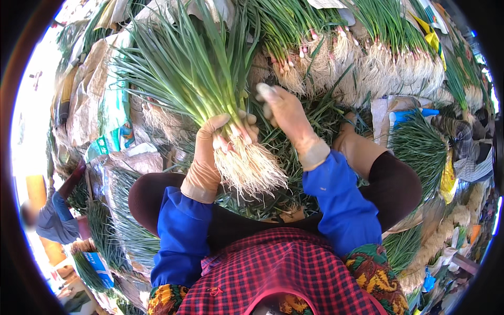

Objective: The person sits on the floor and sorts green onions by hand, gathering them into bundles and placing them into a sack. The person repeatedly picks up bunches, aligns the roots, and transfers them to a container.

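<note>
My left hand [208,143], in a tan glove, grips a thick bunch of spring onions [204,84] just above the pinkish-white bulbs. The long green leaves fan out away from me, and the pale stringy roots [250,169] hang towards my lap. My right hand [285,112], gloved as well, is raised just right of the bunch and apart from it. Its fingers are curled and blurred, with something white at one fingertip; whether they pinch anything I cannot make out. Loose green leaves [315,130] litter the ground beneath both hands.
Rows of rooted spring onions [388,59] lie along the far side. More onion bunches [419,147] lie to the right, near another person's plaid sleeve [462,138]. Woven sacks [88,94] are at the left, where another person [59,220] bends over. My crossed legs [393,185] frame the near ground.
</note>
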Demonstrator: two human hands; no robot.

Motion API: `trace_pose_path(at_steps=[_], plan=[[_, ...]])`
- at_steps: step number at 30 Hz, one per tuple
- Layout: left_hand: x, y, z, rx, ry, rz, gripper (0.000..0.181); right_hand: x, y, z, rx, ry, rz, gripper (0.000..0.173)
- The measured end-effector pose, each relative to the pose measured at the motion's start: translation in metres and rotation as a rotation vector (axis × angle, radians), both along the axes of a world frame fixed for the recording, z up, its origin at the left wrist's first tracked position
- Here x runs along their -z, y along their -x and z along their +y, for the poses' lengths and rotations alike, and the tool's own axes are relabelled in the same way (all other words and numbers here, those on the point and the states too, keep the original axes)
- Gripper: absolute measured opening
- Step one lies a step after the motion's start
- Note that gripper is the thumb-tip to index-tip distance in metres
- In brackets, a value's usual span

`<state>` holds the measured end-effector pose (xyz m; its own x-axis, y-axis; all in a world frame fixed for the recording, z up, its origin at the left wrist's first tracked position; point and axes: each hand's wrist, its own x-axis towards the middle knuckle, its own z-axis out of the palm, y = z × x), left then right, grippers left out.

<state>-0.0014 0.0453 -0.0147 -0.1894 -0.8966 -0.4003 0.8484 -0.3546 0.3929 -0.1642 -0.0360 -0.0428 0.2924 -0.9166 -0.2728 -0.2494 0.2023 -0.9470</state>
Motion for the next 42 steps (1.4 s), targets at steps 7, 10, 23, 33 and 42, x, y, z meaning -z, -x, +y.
trace_pose_path(at_steps=[7, 10, 23, 33, 42], plan=[[-0.012, -0.012, 0.005, -0.019, 0.229, -0.053, 0.034, 0.071, -0.007, -0.010, -0.080, 0.575, 0.504, 0.027], [-0.025, 0.004, 0.005, -0.147, 0.203, -0.039, 0.034, 0.075, 0.028, 0.029, -1.006, 0.113, 0.775, 0.031], [-0.009, 0.003, -0.006, 0.012, 0.203, 0.306, 0.056, 0.053, 0.038, -0.122, 0.143, 0.293, 0.497, 0.027], [-0.007, 0.009, -0.010, -0.076, 0.093, -0.058, 0.043, 0.009, 0.030, -0.018, 0.099, -0.155, -0.264, 0.021], [-0.005, 0.003, -0.006, 0.014, 0.166, 0.101, 0.041, 0.129, -0.003, -0.046, -0.008, -0.069, 0.282, 0.042]])
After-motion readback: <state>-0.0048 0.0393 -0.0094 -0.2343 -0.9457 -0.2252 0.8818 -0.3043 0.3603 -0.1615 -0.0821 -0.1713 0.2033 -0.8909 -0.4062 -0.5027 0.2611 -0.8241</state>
